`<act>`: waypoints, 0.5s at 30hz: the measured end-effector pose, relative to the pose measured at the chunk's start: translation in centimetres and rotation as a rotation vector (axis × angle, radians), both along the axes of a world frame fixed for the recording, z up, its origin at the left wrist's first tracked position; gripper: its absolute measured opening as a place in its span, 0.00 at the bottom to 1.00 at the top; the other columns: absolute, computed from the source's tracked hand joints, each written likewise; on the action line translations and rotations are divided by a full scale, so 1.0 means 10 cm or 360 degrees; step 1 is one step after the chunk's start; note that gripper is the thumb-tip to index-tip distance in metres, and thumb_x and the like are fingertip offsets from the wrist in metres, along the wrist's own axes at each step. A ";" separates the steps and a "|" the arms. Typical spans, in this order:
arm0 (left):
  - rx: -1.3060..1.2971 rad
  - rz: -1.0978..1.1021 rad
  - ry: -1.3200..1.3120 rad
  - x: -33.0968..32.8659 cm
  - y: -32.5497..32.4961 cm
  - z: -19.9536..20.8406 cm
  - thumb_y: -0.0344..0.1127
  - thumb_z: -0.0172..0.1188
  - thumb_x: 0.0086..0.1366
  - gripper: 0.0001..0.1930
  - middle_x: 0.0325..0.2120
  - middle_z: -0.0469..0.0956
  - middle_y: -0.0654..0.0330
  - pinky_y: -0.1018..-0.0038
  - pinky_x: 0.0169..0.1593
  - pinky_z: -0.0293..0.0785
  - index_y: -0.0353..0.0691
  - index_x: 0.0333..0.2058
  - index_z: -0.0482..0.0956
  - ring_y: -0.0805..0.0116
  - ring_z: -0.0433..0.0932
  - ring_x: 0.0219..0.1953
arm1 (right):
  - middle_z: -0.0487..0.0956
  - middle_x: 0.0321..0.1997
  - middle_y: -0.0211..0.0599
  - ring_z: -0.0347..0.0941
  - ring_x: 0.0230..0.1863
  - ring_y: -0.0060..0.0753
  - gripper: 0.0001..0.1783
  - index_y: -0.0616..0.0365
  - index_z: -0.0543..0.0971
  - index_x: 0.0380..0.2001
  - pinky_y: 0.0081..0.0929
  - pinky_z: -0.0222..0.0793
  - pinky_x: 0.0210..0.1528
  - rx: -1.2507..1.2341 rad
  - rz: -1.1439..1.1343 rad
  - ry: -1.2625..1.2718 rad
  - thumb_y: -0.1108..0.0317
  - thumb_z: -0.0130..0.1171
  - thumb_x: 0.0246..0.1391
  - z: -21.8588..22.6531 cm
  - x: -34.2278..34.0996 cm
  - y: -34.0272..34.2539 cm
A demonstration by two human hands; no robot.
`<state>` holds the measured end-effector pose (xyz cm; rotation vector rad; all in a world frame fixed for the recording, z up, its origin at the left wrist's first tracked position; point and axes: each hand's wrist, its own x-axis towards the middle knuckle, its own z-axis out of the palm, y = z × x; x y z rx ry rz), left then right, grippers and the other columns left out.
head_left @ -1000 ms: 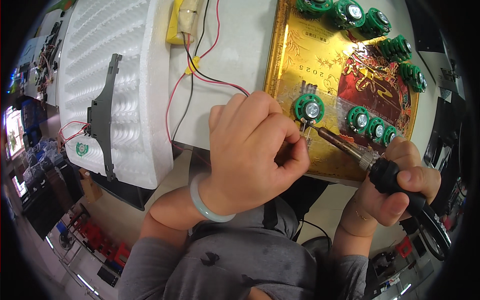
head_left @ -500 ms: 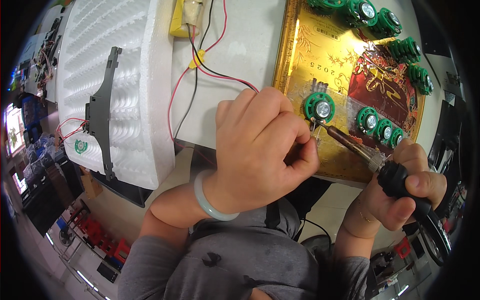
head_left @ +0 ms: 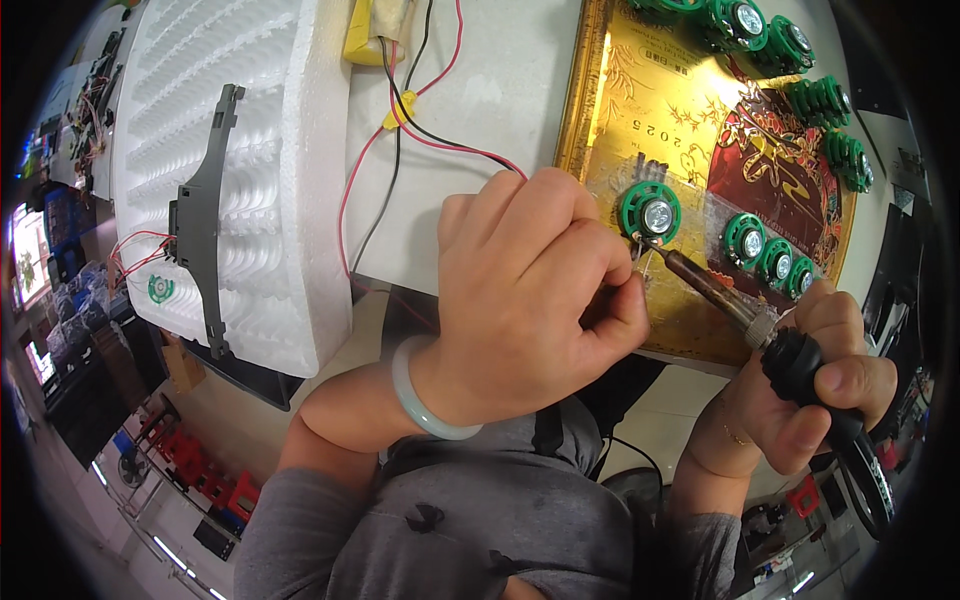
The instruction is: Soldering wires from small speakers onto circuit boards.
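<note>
My right hand (head_left: 815, 375) grips the black handle of a soldering iron (head_left: 712, 290). Its tip meets the lower edge of a small round green speaker (head_left: 655, 215) with a silver centre. Close beside that spot, my left hand (head_left: 540, 270) is pinched shut, and thin wire ends show between its fingertips and the speaker. Red and black wires (head_left: 455, 145) run from a yellow-wrapped block (head_left: 378, 30) and pass out of sight behind this hand. The speaker rests on a shiny gold and red box (head_left: 610, 120).
More green speakers stand along the box's far and right sides, three of them (head_left: 745, 240) right of the iron. On the left, a white foam tray (head_left: 325, 200) carries a long dark grey plastic part (head_left: 205, 220) with red wires and another green piece (head_left: 160, 289).
The view has shifted slightly, so the box and speakers sit a little further right. Both hands keep their grip, and the iron's tip remains at the speaker's lower edge.
</note>
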<state>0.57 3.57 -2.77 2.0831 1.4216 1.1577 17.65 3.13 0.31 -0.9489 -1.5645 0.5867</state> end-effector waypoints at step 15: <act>0.0016 -0.0032 -0.0033 -0.03 -0.01 0.02 0.24 0.58 0.31 0.10 0.20 0.65 0.61 0.76 0.25 0.56 0.43 0.16 0.68 0.66 0.61 0.20 | 0.55 0.12 0.23 0.46 0.16 0.21 0.14 0.50 0.62 0.25 0.21 0.43 0.21 -0.0057 -0.0021 0.0001 0.54 0.51 0.43 0.04 -0.01 -0.02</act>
